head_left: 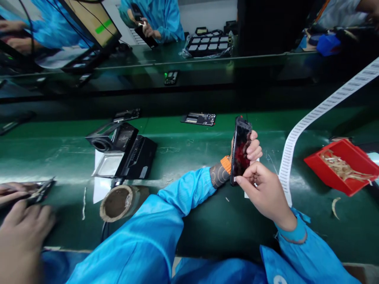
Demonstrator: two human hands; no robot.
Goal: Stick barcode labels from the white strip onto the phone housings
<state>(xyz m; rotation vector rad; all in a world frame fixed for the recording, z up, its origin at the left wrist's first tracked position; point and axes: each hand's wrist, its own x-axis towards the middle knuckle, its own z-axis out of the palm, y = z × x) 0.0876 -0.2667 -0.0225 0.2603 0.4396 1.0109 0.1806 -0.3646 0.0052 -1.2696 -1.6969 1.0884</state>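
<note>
A dark smartphone stands tilted up in my left hand, whose fingers wrap round it from behind and show along its right edge. Its glossy screen carries a reddish reflection. My right hand is at the lower end of the phone, thumb and forefinger drawn together in a pinch at the screen's bottom edge. A small pale spot shows at the thumb tip; whether it is the nail or a bit of material, I cannot tell. Behind the phone, an opened phone body lies on the green bench.
A strip of printed labels curves down at right beside a red bin holding tan scraps. To the left are a black device and a tape roll. A co-worker's hand works at far left; other people sit across the bench.
</note>
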